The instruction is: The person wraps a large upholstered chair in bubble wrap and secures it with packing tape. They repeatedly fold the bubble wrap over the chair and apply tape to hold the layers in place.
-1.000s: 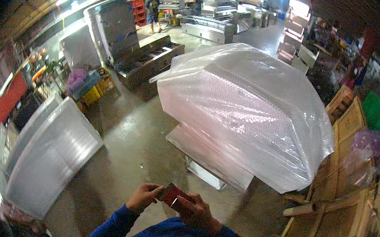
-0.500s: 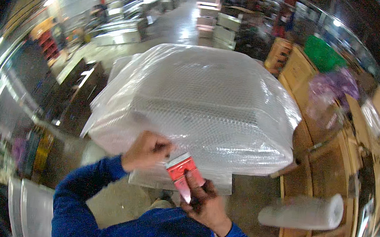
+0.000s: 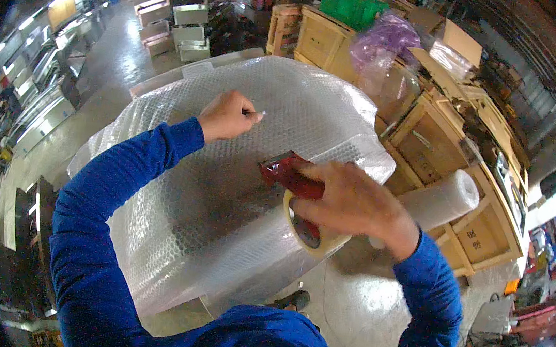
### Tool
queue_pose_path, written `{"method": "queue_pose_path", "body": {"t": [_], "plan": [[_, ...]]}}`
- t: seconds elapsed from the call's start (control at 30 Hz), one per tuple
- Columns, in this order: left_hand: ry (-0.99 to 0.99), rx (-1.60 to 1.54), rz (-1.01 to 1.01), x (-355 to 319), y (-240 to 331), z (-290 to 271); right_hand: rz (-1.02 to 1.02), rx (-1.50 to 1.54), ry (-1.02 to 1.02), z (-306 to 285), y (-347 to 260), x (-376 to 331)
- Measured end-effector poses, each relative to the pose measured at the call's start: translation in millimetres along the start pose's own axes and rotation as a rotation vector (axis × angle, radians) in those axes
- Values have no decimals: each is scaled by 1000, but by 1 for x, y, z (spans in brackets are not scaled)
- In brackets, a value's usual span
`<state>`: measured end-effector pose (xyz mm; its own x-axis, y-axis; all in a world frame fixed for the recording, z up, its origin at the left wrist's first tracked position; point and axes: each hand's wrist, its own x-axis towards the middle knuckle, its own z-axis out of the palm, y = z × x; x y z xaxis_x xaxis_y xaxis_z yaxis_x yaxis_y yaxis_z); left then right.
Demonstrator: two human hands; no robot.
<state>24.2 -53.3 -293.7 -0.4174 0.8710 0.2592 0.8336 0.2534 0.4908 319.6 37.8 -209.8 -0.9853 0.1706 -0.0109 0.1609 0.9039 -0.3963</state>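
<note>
The person wears a bright blue long-sleeved top of soft, smooth fabric, plain and unmarked. Both sleeves reach the wrists, where each ends in a snug cuff, and the cloth creases along the forearms and at the elbows. The left hand (image 3: 228, 114) and right hand (image 3: 350, 199) are bare, without gloves, rings or a watch.
</note>
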Motion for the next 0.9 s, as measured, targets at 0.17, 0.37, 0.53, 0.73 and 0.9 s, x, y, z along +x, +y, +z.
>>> {"method": "queue_pose_path", "body": {"t": [0.17,0.37,0.53,0.73,0.9], "plan": [[49,270,-38,-16,-6,8,164,-80,-304,-27,-22,50],[50,371,538,-28,-11,14,208,-164,-371,-34,-32,56],[-194,402,604,-39,-10,27,187,-111,-359,-30,-29,40],[-142,442,645,-45,9,32,176,-95,-259,-26,-29,8],[-143,401,644,-54,18,36,170,-94,-226,-20,-34,-21]]}}
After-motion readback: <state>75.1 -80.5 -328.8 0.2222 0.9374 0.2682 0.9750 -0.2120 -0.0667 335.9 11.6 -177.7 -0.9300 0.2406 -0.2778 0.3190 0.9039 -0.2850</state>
